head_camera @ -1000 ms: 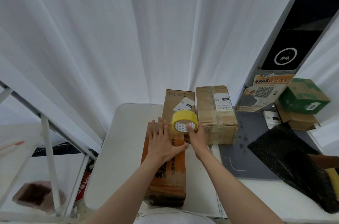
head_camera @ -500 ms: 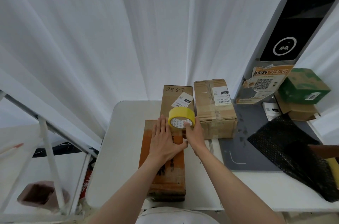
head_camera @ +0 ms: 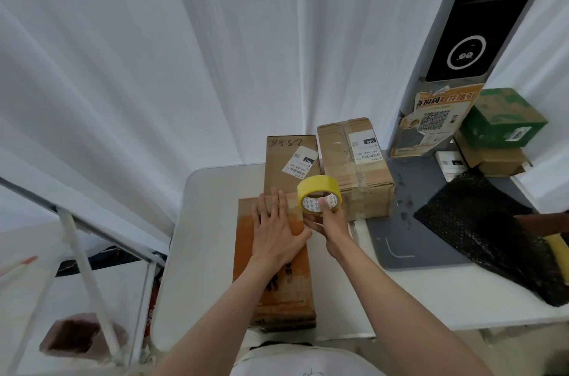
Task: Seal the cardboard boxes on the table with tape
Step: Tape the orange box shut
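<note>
Left hand [head_camera: 278,232] flat on orange box [head_camera: 274,280]; right hand [head_camera: 329,218] pinches tape roll [head_camera: 319,194] before two boxes [head_camera: 354,172].

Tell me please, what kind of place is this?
Probably a parcel pickup or packing point: labelled cardboard boxes on a white table, a QR code sign on a dark kiosk, and a yellow tape roll in the right hand.

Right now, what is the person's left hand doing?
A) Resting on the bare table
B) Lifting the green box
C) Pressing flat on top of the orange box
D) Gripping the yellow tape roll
C: the left hand lies flat, fingers straight, on the orange box, while the right hand holds the yellow tape roll.
</note>
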Demonstrator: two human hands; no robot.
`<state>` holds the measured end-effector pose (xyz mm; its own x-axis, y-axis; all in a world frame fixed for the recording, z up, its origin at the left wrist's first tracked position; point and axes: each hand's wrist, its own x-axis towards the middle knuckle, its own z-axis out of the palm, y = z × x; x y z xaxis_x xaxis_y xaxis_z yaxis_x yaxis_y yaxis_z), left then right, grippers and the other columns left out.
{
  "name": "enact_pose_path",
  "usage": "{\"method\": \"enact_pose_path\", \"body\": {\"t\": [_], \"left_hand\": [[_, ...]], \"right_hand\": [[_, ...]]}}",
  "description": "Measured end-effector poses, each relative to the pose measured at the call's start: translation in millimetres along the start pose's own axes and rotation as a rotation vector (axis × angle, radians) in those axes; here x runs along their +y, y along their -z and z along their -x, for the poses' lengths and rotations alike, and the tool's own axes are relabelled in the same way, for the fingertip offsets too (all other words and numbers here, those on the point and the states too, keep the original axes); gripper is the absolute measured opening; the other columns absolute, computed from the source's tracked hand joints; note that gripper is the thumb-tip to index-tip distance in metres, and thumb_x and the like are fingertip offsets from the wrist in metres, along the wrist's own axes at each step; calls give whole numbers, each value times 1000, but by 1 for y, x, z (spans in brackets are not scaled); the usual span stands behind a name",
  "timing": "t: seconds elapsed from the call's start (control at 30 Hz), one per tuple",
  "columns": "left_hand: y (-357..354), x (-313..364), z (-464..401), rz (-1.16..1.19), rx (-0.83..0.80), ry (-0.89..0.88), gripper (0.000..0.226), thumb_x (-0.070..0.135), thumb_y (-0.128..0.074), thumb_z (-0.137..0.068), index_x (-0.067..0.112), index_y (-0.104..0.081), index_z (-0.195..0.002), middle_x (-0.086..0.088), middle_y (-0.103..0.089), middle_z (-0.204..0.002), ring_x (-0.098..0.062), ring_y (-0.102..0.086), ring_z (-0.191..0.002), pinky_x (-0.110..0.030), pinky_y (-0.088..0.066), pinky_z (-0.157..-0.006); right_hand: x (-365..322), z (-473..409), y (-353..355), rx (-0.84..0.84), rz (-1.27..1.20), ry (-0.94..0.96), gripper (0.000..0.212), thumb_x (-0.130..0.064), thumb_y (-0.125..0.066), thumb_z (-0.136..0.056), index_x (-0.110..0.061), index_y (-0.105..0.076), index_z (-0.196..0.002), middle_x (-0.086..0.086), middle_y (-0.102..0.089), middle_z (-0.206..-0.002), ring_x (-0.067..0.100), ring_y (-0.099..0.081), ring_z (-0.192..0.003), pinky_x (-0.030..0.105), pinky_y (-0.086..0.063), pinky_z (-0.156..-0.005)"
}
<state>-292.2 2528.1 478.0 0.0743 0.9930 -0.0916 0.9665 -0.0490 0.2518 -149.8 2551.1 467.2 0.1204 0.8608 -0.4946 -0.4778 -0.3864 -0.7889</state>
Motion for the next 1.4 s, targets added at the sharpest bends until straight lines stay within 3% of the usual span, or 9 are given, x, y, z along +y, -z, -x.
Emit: {"method": "enact_pose_path", "body": {"t": [0.27, 0.47, 0.73, 0.93, 1.03, 1.1, 1.2, 1.33, 1.4], "left_hand": [[1, 3, -1, 1, 1, -1, 106, 83, -27, -83, 20, 5, -162, -1, 5, -171, -32, 20, -154, -53, 10, -124], [-1, 2, -1, -19, -13, 4, 104, 81, -21, -84, 19, 8, -162, -1, 13, -170, -34, 22, -153, -55, 9, -124], [-3, 3, -2, -21, -25, -10, 102, 81, -14, -84, 20, 10, -162, 1, 17, -169, -35, 25, -152, -57, 11, -123], [1, 2, 0, 39, 2, -3, 103, 81, -19, -82, 22, 1, -163, 2, 2, -171, -30, 19, -154, -52, 10, -124], [7, 0, 1, 107, 67, 8, 101, 80, -33, -79, 24, -17, -162, 5, -16, -169, -26, 6, -156, -50, 3, -126], [11, -4, 2, 164, 115, 8, 99, 79, -43, -76, 27, -29, -159, 9, -27, -164, -23, -3, -155, -48, -2, -126], [18, -19, 4, 246, 121, 11, 98, 77, -52, -71, 32, -33, -156, 14, -30, -162, -19, -7, -154, -47, -6, -126], [32, -58, 10, 376, 130, 39, 99, 72, -58, -68, 34, -34, -156, 14, -32, -161, -14, -13, -153, -47, -16, -125], [41, -74, 13, 423, 119, 57, 100, 71, -57, -67, 34, -33, -156, 14, -32, -161, -14, -14, -154, -45, -18, -125]], "right_hand": [[6, -1, -5, 21, 40, -44, 41, -26, -78, -89, -10, -66, -124, 10, -75, -112, 22, -74, -96, 33, -61, -78], [3, -5, -3, 36, 17, -17, 16, -17, -61, -101, -12, -63, -117, 7, -74, -99, 18, -76, -75, 32, -62, -66], [4, -7, -2, 71, -88, -97, 24, -18, -54, -105, -4, -57, -123, 18, -74, -97, 28, -77, -75, 35, -63, -61], [7, -13, -3, 83, -111, -201, 30, -20, -56, -104, -1, -57, -127, 20, -72, -107, 22, -74, -75, 31, -63, -64], [9, -12, -3, 77, -118, -222, 28, -20, -59, -103, -2, -59, -124, 18, -72, -104, 22, -73, -78, 29, -62, -63], [11, -11, -3, 58, -115, -214, 27, -20, -63, -100, -5, -61, -122, 16, -73, -103, 24, -73, -83, 30, -63, -66], [21, -9, -4, -11, 11, -167, 32, -24, -73, -92, -14, -65, -121, 14, -72, -117, 28, -70, -105, 41, -59, -91], [38, -2, -21, -114, 201, -98, 35, -40, -75, -87, -25, -69, -118, 1, -75, -115, 11, -73, -99, 30, -61, -79], [44, -1, -34, -191, 240, -46, 38, -42, -69, -92, -21, -69, -123, 2, -75, -116, 16, -72, -105, 41, -59, -93]]}}
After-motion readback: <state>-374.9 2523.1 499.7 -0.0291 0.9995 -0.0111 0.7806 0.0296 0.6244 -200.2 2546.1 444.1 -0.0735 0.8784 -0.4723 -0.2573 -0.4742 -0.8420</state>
